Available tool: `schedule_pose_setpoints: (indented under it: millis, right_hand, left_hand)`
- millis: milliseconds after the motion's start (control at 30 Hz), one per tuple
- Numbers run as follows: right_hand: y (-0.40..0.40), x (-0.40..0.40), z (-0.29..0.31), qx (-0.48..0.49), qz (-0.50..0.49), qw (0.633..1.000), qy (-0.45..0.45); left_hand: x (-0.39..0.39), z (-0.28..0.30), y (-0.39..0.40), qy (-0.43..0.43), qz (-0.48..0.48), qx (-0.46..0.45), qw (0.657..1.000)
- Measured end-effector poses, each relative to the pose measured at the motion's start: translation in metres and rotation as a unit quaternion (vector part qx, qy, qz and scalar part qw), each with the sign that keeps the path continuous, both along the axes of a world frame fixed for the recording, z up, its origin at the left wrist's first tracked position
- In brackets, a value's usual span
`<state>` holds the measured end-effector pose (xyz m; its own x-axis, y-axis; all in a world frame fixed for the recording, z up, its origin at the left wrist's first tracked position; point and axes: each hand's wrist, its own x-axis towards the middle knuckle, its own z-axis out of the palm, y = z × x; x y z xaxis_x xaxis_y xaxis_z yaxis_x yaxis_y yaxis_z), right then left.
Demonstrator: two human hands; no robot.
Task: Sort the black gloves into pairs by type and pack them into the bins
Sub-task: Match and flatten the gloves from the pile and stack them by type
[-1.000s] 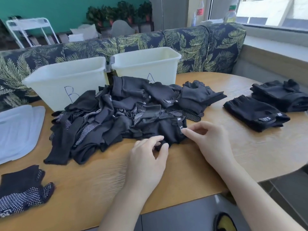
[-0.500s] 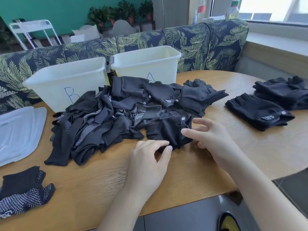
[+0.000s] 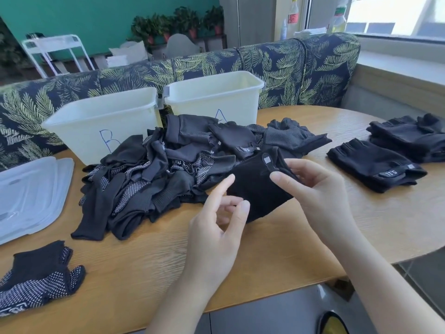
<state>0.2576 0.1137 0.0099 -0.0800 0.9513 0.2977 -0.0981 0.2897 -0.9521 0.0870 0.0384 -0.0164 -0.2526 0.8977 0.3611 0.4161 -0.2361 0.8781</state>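
A black glove [image 3: 258,186] is being held just above the wooden table [image 3: 361,225], at the near right edge of the glove pile [image 3: 168,169]. Its long axis is running diagonally, from a tagged end at upper right, near the pile, down to a lower corner pointing toward the person. The right hand [image 3: 313,189] is pinching the glove's upper right part between thumb and curled fingers. The left hand [image 3: 216,227] is meeting the glove's lower left edge, thumb raised along the fabric and fingers curled beneath; whether these fingers are truly clamping the cloth cannot be told.

The pile is lying in front of two white bins standing side by side: bin B [image 3: 106,121] at left and bin A [image 3: 216,97] at right, each marked in blue. To the right of the pile, a fingerless pair [image 3: 375,165] is lying flat with its label facing the person, and a second stack [image 3: 409,138] is sitting just beyond it. At the near left edge, a dotted glove pair [image 3: 36,278] is resting apart from the pile, with clear lids [image 3: 29,196] stacked beyond it.
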Motion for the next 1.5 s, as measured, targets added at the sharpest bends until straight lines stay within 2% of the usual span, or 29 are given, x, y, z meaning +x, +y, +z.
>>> schedule_pose_setpoints:
  millis: [167, 333, 467, 700, 800, 867, 967, 1067, 1167, 1400, 1500]
  right_hand:
    - [-0.01, -0.011, 0.001, 0.035, 0.084, 0.996, -0.021]
    - [-0.015, -0.018, -0.003, 0.031, 0.137, 0.988, -0.069]
    - [-0.02, -0.016, -0.001, 0.018, 0.175, 0.98, -0.098]
    - [-0.032, -0.016, -0.002, -0.018, 0.259, 0.947, -0.189]
    - [-0.034, -0.016, -0.003, -0.042, 0.286, 0.938, -0.193]
    - [-0.033, -0.015, -0.003, -0.042, 0.267, 0.945, -0.182]
    - [-0.029, -0.016, -0.008, -0.026, 0.176, 0.971, -0.158]
    - [-0.021, -0.02, -0.019, 0.022, 0.089, 0.974, -0.207]
    - [-0.017, -0.021, -0.028, 0.012, 0.075, 0.971, -0.228]
    - [-0.012, -0.024, -0.03, 0.036, 0.06, 0.989, -0.129]
    - [-0.011, -0.023, -0.033, 0.076, 0.032, 0.98, -0.179]
  left_hand:
    - [-0.005, 0.001, 0.001, -0.118, -0.054, 0.003, 0.992]
    - [-0.012, 0.008, 0.0, -0.206, -0.078, -0.043, 0.974]
    - [-0.02, 0.013, -0.002, -0.205, -0.059, -0.081, 0.974]
    - [-0.046, 0.012, -0.006, -0.124, -0.014, -0.14, 0.982]
    - [-0.051, 0.008, -0.007, -0.091, 0.007, -0.152, 0.984]
    - [-0.052, 0.006, -0.008, -0.079, 0.016, -0.153, 0.985]
    - [-0.054, 0.003, -0.01, -0.076, 0.01, -0.151, 0.986]
    - [-0.054, 0.0, -0.015, -0.091, -0.01, -0.145, 0.985]
    - [-0.049, -0.001, -0.02, -0.062, -0.027, -0.129, 0.989]
    - [-0.04, -0.001, -0.023, -0.043, -0.037, -0.085, 0.995]
    - [-0.041, -0.004, -0.022, -0.015, -0.003, -0.093, 0.996]
